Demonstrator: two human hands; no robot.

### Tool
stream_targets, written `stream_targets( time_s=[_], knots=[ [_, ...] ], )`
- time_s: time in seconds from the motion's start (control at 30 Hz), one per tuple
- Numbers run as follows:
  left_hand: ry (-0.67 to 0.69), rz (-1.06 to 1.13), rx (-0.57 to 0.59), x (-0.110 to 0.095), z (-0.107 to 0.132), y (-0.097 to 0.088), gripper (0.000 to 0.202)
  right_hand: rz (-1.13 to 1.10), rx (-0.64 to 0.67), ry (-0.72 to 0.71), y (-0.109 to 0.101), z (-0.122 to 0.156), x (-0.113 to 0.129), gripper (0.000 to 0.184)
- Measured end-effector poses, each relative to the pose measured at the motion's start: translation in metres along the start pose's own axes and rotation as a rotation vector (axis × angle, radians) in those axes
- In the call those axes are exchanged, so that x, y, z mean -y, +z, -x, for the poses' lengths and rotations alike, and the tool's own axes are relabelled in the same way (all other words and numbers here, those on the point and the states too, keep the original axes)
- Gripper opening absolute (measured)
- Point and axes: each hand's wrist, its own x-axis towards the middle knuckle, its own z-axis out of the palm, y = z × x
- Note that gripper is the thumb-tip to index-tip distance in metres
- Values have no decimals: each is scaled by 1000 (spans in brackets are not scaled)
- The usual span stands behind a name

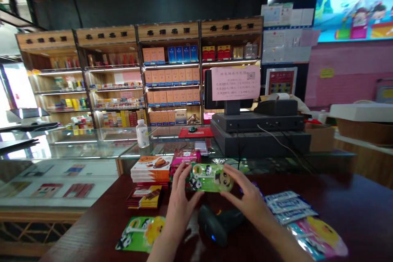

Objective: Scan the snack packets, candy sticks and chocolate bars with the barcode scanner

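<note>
Both my hands grip a green panda-printed blister pack point(207, 178) by its ends, upright above the dark table. My left hand point(181, 198) has fingers and thumb closed on its left end. My right hand point(247, 198) pinches the right end, beside a brown animal face under clear plastic. Below the pack lies a black barcode scanner point(215, 225) with a small blue light. A similar green pack with a yellow duck face point(141, 233) lies left of my left forearm. Blue-and-white packets point(290, 206) and a pink duck pack point(319, 237) lie right of my right arm.
Stacked Dove boxes point(152, 168), chocolate bars point(144, 196) and a magenta bag point(186, 157) stand at the table's back left. Behind is a glass counter point(89, 143) with a white bottle point(142, 134), a register point(260, 125) and a monitor bearing a pink sign point(236, 83).
</note>
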Motion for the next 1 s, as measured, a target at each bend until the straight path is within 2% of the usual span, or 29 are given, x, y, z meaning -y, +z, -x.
stream_targets(
  time_s=[0.37, 0.57, 0.7, 1.0],
  knots=[
    [62, -131, 53, -6, 9, 8, 68, 77, -16, -44, -14, 17, -12, 56],
    [135, -128, 10, -1, 8, 10, 74, 116, -43, -111, -14, 18, -13, 59],
    [150, -132, 26, -3, 8, 10, 75, 131, -56, -123, -15, 17, -12, 61],
    [180, -167, -20, 0, 6, 8, 73, 103, -119, -155, -13, 17, -9, 62]
  ],
)
